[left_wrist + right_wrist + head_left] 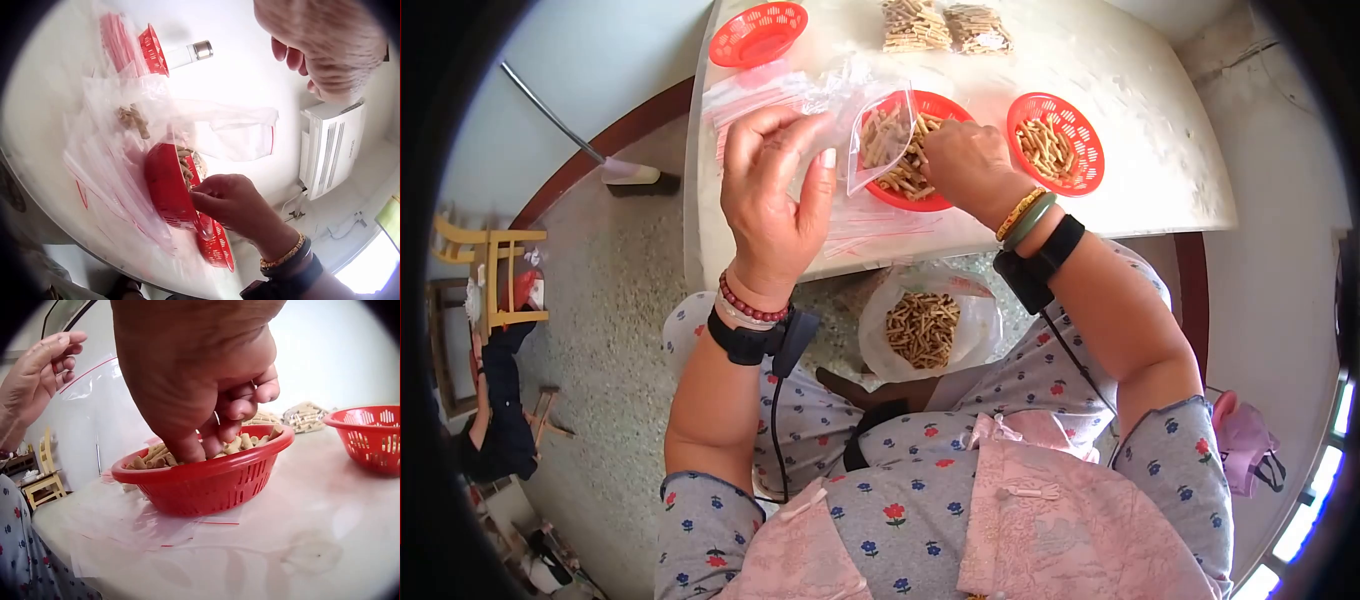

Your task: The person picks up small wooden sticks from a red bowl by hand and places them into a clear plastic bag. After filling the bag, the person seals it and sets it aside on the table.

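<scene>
My right hand [970, 165] reaches into a red plastic basket [206, 490] of short tan sticks [240, 444], fingers and thumb curled and dipped among them. Its fingertips are partly hidden by the sticks. My left hand [775, 195] is raised left of that basket, fingers bent loosely, thumb apart from them. Just beside its fingertips stands a clear zip bag [244, 137] with a red strip along its top edge. In the head view the bag overlaps the basket's left side.
Flat zip bags [112, 187] lie around the basket. Another red basket [1090, 150] with sticks stands right; a further red basket [760, 35] is back left. Two filled bags [915, 25] lie at the back. Below the table edge is a plastic bag [880, 335] of sticks.
</scene>
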### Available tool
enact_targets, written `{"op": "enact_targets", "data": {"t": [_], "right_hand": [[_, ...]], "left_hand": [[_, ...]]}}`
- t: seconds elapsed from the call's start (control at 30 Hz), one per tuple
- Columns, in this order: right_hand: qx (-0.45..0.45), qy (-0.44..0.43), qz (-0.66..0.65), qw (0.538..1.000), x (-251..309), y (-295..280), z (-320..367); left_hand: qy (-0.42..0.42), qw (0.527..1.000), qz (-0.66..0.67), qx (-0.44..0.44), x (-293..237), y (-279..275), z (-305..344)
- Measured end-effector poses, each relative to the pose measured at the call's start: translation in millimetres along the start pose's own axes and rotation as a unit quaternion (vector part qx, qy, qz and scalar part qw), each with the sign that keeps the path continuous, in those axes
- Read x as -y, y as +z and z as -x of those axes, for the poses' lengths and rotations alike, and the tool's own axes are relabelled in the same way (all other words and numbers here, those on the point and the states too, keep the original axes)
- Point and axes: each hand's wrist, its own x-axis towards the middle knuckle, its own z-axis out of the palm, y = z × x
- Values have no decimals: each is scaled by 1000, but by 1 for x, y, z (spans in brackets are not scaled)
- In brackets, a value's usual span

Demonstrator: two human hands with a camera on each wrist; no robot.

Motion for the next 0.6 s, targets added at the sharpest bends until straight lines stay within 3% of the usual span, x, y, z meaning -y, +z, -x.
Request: {"op": "enact_targets", "data": {"t": [0.1, 0.37, 0.5, 0.57, 0.6], "right_hand": [[34, -8, -19, 999, -2, -1, 2], [-47, -2, 5, 999, 4, 16, 3], [-58, -1, -5, 998, -3, 15, -1], [-148, -1, -76, 986, -12, 12, 1], [-149, -1, -76, 986, -16, 11, 2]], "left_hand": [[32, 999, 9, 13, -5, -2, 0], [-21, 995, 65, 69, -9, 4, 8], [3, 995, 60, 86, -9, 11, 10], [-14, 994, 69, 88, -10, 11, 11], [-33, 992, 78, 90, -11, 11, 11]]}}
